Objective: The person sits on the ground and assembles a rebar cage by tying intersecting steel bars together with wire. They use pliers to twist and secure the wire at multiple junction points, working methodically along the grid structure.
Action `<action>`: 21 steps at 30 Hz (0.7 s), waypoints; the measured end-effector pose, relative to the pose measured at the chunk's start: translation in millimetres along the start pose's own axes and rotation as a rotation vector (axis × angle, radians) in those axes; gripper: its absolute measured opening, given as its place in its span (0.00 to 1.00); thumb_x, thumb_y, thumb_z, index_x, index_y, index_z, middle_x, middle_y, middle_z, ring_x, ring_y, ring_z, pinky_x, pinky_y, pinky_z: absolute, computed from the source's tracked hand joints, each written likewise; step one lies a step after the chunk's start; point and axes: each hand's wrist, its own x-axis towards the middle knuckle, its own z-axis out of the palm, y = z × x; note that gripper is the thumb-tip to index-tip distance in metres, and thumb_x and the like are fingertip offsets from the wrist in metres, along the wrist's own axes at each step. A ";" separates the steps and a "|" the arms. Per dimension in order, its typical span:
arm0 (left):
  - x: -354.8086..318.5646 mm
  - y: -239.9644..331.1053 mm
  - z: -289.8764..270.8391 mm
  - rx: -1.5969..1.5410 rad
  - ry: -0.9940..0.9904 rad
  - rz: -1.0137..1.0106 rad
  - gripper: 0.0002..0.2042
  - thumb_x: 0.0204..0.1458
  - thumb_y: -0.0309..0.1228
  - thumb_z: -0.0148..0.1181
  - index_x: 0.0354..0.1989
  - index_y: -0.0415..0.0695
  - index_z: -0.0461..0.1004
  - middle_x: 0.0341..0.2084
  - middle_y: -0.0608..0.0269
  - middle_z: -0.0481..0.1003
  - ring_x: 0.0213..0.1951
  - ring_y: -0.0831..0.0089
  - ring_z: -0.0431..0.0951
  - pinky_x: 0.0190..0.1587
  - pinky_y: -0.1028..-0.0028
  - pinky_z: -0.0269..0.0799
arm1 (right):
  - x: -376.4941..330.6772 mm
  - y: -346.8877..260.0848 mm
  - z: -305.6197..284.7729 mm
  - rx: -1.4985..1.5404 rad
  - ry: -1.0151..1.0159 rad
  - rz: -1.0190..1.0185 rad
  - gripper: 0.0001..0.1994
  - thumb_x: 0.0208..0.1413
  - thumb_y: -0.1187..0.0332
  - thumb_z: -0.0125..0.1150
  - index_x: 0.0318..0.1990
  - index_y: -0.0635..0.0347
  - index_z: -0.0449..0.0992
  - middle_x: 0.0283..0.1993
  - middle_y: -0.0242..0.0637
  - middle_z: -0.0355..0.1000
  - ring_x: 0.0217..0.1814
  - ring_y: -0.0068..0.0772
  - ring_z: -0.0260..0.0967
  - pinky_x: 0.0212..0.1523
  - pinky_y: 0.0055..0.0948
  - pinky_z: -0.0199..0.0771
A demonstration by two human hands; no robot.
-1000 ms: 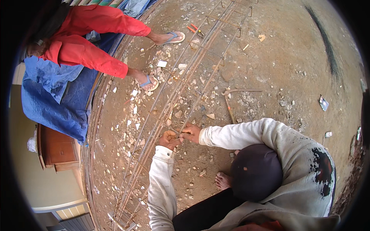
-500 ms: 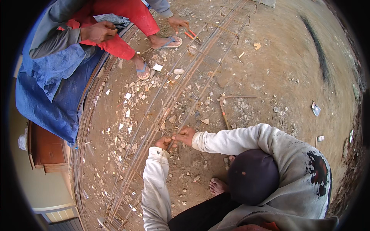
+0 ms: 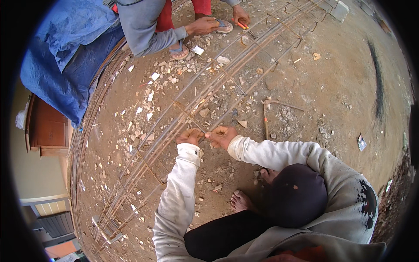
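Note:
My left hand (image 3: 190, 136) and my right hand (image 3: 221, 137) meet at the near side of a long cage of steel reinforcing bars (image 3: 187, 114). Their fingertips are pinched close together by the nearest bar, where a square stirrup crosses it. Whatever lies between the fingertips is too small or hidden to make out. Across the cage, a co-worker's hand (image 3: 241, 15) holds a tool with orange-red handles, which looks like pincers (image 3: 243, 25), beside the far bar. The co-worker's other hand (image 3: 202, 26) is by their foot.
A bent hand tool (image 3: 266, 114) lies on the dirt near my right sleeve. Farther right is a bundle of thin dark wire (image 3: 377, 83). Stone chips and white fragments litter the ground (image 3: 151, 95). Long bars (image 3: 79, 161) and a blue tarpaulin (image 3: 56, 94) line the left.
The view has shifted, so the cage sits differently in it. My hands stay together at the near bar, the right fingers pinched more. The co-worker has leaned forward, pincers still in hand.

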 end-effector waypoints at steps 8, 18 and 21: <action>-74.1 -8.9 -9.2 0.721 -0.087 1.054 0.15 0.51 0.25 0.59 0.49 0.43 0.76 0.47 0.47 0.73 0.46 0.53 0.75 0.50 0.63 0.70 | -29.7 7.1 -4.3 -0.121 -0.100 -0.125 0.13 0.59 0.62 0.57 0.38 0.66 0.76 0.20 0.32 0.70 0.17 0.19 0.66 0.18 0.23 0.67; -67.8 -5.0 -19.7 0.489 -0.215 0.824 0.19 0.52 0.27 0.46 0.54 0.36 0.68 0.50 0.45 0.70 0.52 0.53 0.71 0.56 0.63 0.64 | -19.9 -27.1 10.9 -0.914 -0.381 -0.743 0.09 0.47 0.66 0.56 0.24 0.63 0.74 0.22 0.50 0.70 0.25 0.57 0.69 0.27 0.46 0.69; -69.4 -13.8 -2.4 0.171 -0.050 0.617 0.19 0.50 0.25 0.46 0.53 0.36 0.65 0.47 0.48 0.71 0.50 0.55 0.73 0.54 0.65 0.65 | 9.2 -62.7 17.0 -1.052 -0.359 -0.664 0.09 0.44 0.65 0.57 0.23 0.62 0.75 0.22 0.49 0.71 0.26 0.55 0.70 0.29 0.45 0.70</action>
